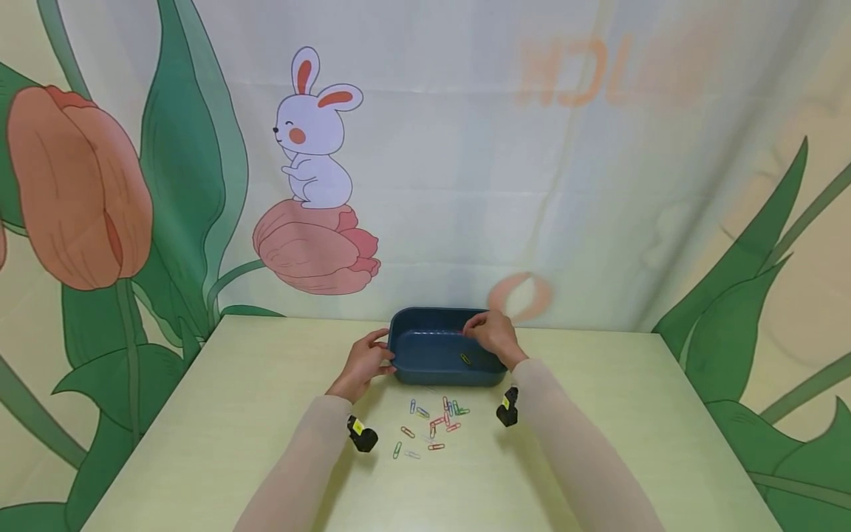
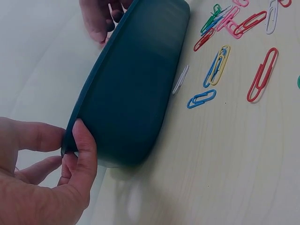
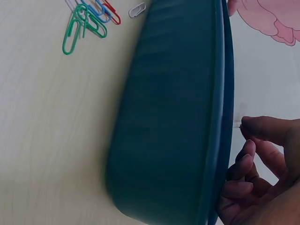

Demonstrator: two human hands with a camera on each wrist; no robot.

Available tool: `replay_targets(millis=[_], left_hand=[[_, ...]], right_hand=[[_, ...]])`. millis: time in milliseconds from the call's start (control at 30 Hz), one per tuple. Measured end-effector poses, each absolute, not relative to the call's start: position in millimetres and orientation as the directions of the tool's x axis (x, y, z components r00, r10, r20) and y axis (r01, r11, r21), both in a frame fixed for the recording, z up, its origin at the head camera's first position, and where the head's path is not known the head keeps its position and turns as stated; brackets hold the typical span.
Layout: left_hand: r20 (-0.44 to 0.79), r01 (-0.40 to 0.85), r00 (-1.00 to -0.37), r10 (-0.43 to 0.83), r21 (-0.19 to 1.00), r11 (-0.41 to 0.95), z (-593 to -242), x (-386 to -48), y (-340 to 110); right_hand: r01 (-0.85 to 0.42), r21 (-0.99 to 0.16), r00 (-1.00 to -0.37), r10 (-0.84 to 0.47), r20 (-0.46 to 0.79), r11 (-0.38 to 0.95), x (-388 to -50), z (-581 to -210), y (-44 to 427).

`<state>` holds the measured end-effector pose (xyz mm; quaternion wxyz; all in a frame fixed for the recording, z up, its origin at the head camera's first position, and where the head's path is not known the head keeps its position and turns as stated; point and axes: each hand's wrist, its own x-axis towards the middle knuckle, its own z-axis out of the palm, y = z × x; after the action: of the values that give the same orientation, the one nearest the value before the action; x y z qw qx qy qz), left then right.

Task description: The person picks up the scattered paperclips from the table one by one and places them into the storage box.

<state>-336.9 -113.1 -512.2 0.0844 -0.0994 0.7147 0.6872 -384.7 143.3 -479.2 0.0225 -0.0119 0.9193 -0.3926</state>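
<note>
A dark blue plastic bin (image 1: 435, 375) stands at the back of the table. My left hand (image 1: 366, 360) grips its left end, thumb on the outer wall and fingers at the rim in the left wrist view. Over the bin's right side is my right hand (image 1: 493, 334), thumb and fingertips pinched together on something small and thin, apparently a paper clip; its shape is blurred in the right wrist view. One yellow paper clip (image 1: 465, 359) lies on the bin floor. In front of the bin several coloured paper clips are scattered, among them a red paper clip (image 2: 262, 75) and a green paper clip (image 3: 71, 35).
The pale wooden table (image 1: 266, 384) runs up to a printed curtain (image 1: 452, 185) right behind the bin. A white paper clip (image 2: 180, 79) lies close to the bin's front wall. Each wrist carries a small black camera (image 1: 362, 434).
</note>
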Motion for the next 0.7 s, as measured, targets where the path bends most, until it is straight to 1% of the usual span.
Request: replay_targets(millis=[133,433,700], left_hand=[[-0.258,-0.259,-0.966,-0.019,0.965,0.039,-512,-336,-112],[-0.243,-0.243,-0.97,-0.017,0.969,0.037,-511,-337,-115],[-0.238,-0.238,-0.971,-0.017,0.97,0.038,-510,-335,-114]], right_hand=[[0.002,-0.728,-0.998,-0.048,-0.047,0.686,-382,-480,146],[-0.04,-0.737,-0.996,-0.087,-0.025,0.674,-372,-469,151],[-0.103,-0.739,-0.991,-0.133,0.018,0.666,-357,-462,159]])
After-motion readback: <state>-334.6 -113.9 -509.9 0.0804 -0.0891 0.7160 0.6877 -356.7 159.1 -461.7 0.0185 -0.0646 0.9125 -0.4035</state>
